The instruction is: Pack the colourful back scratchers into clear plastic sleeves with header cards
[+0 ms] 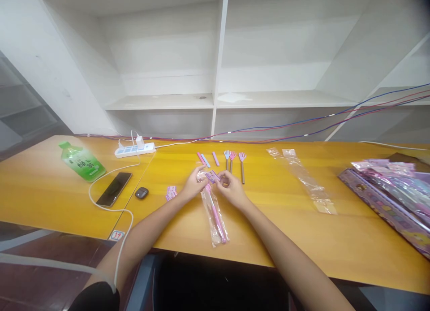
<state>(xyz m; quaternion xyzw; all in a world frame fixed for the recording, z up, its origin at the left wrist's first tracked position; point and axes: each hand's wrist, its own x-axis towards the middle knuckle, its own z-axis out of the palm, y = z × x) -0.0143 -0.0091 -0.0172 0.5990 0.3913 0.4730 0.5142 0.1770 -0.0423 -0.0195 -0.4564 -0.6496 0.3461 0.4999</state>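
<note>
Near edge of the wooden table [336,239]: one numbered label [117,235] at left, by the table seam; both forearms cross the edge. One clear bag [215,212] with one pink stick inside lies between the forearms, its near end close to the edge.

Beyond it, one printed card [212,176], above the bag's far end. Left hand [194,183] pinches its left end, right hand [231,187] its right — both grips narrow, thumb to fingers. Whether the left also grips the bag, cannot tell.

Left of the left hand: one small pile of cards [171,193], overlapping, count unclear; one black case [141,193]; one phone [114,189]. One green bottle [82,161] lies tilted farther left. A white cable loops past the phone and over the near edge, limiting room there.

Far right: one purple package [379,203] under a heap of wrapped items [393,176], too many to count, running out of view. Open wood stretches between it and the right forearm — widest room for moving. Long clear wrapping [309,181] lies across its far part.

Just beyond the hands: three claw heads on metal rods [242,167], one blue, two pink; at least three coloured sleeves [215,158]. Farther left, one power strip [135,150]; cables [268,127] along the far edge, white shelving [168,46] behind.
</note>
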